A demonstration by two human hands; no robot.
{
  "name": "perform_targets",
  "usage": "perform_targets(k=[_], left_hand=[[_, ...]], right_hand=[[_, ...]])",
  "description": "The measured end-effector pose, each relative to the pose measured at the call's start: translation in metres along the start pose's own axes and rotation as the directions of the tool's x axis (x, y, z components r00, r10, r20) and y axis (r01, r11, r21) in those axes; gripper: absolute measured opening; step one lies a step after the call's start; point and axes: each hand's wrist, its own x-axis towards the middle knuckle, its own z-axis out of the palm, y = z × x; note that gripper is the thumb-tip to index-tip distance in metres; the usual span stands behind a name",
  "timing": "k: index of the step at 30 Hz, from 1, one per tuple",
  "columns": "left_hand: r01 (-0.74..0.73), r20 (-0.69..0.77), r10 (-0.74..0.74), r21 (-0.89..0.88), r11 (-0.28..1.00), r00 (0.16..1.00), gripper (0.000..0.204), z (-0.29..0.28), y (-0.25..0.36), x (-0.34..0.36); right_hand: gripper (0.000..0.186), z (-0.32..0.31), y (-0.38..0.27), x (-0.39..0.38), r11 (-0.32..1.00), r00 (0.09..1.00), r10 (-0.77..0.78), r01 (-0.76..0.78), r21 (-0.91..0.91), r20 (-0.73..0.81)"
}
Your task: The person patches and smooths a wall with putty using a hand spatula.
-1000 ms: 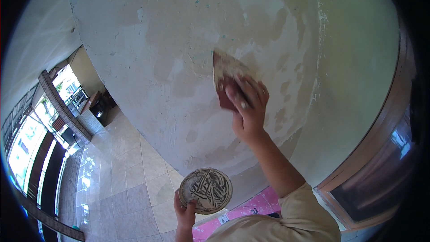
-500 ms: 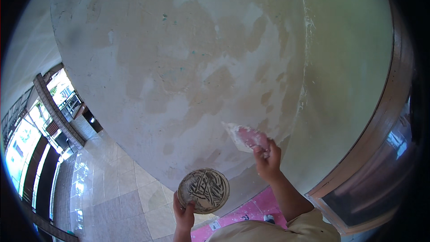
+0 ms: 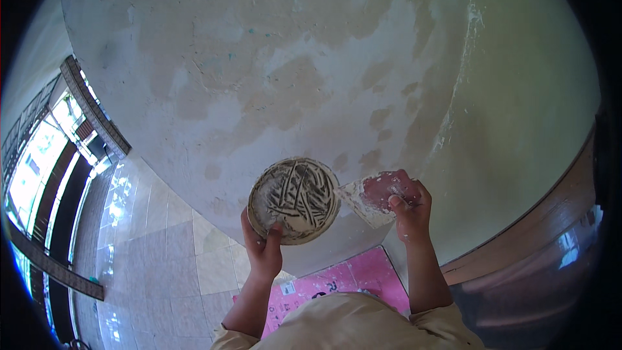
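A round shallow pan (image 3: 295, 201), streaked inside with pale filler paste over a dark bottom, is gripped by its near left rim in my left hand (image 3: 263, 251), the thumb over the edge. My right hand (image 3: 411, 206) is closed around a putty knife (image 3: 378, 198) with a pinkish-red handle and a paste-smeared blade. The blade's left corner meets or nearly meets the pan's right rim. Ahead stands a wall (image 3: 214, 91) with beige patches and whitish smears; neither hand appears to touch it.
A pink sheet (image 3: 353, 272) spotted with white lies on the floor below me. Glossy tiles (image 3: 162, 253) stretch away at left toward a bright opening. A rough white seam (image 3: 461, 84) runs down the wall's corner, and a brown wooden frame (image 3: 518, 246) stands at right.
The putty knife has come away from the wall toward the pan's right rim. My left hand has raised the pan, and the view has shifted.
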Motion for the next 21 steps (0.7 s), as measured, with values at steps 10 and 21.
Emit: perform_targets(k=[10,21], left_hand=[[-0.091,0.012,0.091,0.049,0.995,0.996,0.051,0.006,0.020,-0.009],[-0.148,-0.015,0.149,0.060,0.987,0.989,0.050,0.026,0.021,-0.012]], right_hand=[[0.016,0.015,-0.040,-0.007,0.895,0.867,-0.286,0.394,-0.209,0.407],[0.016,0.017,-0.043,0.012,0.830,0.865,-0.343,0.462,-0.314,0.367]])
